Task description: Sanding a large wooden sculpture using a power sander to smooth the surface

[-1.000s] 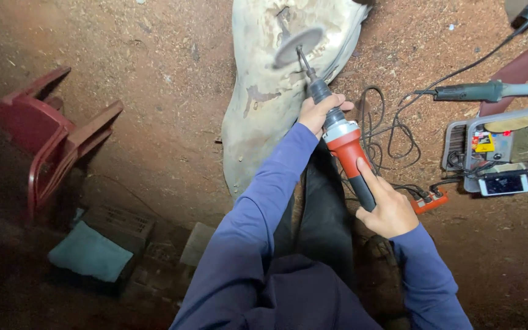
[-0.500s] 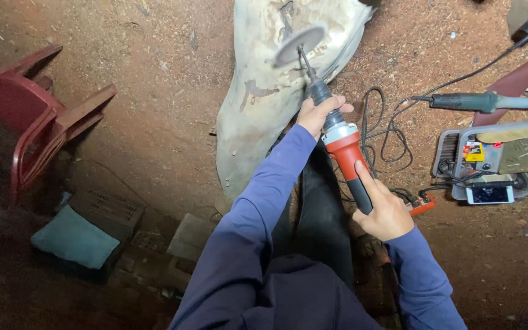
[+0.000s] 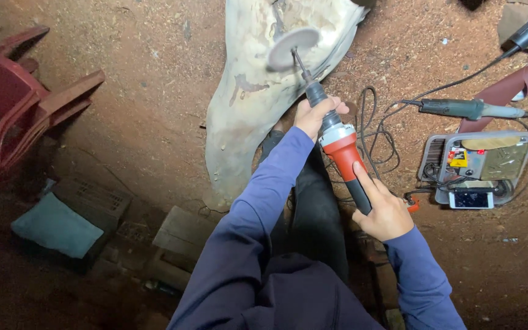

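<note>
I hold a red and black power grinder (image 3: pixel 343 156) with both hands. My left hand (image 3: pixel 314 116) grips its neck near the front. At the rear, my right hand (image 3: pixel 383 211) wraps the black handle. A long shaft leads up to a round grey sanding disc (image 3: pixel 291 49), blurred as if spinning. The disc sits over a large pale wooden piece (image 3: pixel 258 85) that lies on the red dirt ground. Both my sleeves are dark blue.
A red plastic chair (image 3: pixel 25 104) lies at left. A teal cushion (image 3: pixel 56 226) rests on dark blocks at lower left. At right sit a second grey power tool (image 3: pixel 465 109), tangled black cables (image 3: pixel 377 131), a metal box (image 3: pixel 490 162) and a phone (image 3: pixel 470 198).
The view has shifted a little, so the chair and cushion sit further left. The grinder and both hands keep the same grip, with the disc still over the wood.
</note>
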